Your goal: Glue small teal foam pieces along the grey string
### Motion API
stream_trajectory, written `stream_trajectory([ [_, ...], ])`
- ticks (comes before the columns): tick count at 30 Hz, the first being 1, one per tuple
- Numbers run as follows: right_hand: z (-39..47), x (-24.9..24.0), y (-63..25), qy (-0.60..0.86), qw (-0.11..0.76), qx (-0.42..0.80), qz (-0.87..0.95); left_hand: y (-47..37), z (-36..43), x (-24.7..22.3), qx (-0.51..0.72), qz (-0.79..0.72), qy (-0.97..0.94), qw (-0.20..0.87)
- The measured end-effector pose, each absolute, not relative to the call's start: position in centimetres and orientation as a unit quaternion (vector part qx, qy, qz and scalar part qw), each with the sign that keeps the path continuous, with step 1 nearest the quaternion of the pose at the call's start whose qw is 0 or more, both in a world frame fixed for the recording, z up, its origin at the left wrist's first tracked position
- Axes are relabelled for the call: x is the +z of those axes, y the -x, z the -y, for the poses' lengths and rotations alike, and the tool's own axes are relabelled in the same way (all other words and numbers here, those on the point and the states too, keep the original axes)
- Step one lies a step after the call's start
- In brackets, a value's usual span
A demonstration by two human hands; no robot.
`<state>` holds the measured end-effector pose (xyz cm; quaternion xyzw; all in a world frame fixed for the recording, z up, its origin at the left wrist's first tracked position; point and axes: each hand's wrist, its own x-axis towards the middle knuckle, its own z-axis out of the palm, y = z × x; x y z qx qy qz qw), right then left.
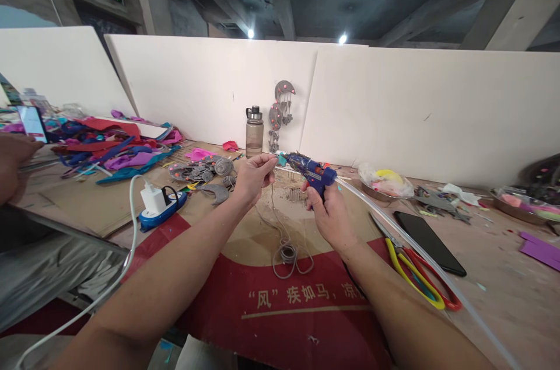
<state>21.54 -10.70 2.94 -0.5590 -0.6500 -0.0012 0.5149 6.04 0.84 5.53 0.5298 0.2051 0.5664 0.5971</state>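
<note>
My right hand (329, 215) is wrapped around the handle of a blue hot glue gun (315, 174), its nozzle aimed left. A long clear glue stick (394, 221) runs out of its back end over the table to the lower right. Close to the nozzle, my left hand (256, 176) pinches a small teal piece (281, 160); whether the nozzle touches it I cannot tell. Grey cord (273, 206) hangs below my left fingers and lies in loose loops around a small coil (288, 252) on the red and tan sheet (271, 294).
Left are a blue power strip (161, 210), grey felt pieces (196, 170), colourful scraps (114, 142) and another person's hand (17, 151). A bottle (254, 133) and hanging grey ornament (284, 90) stand behind. Scissors (420, 276) and a phone (429, 241) lie right.
</note>
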Motion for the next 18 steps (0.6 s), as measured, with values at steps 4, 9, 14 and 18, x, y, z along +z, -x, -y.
stream_trajectory([
  [4,10.7,2.92,-21.53,0.552,0.52,0.006,0.652,-6.05,-0.95,5.45,0.563,-0.205,-0.534,0.596],
  [9,10.71,2.98,-21.5,0.557,0.52,-0.002,0.648,-6.08,-0.87,5.43,0.56,-0.206,-0.54,0.594],
  [14,10.77,3.07,-21.46,0.558,0.516,-0.001,0.65,-6.02,-0.85,5.48,0.562,-0.208,-0.534,0.596],
  [18,10.64,2.86,-21.61,0.559,0.514,-0.009,0.65,-6.0,-0.84,5.47,0.562,-0.207,-0.537,0.595],
])
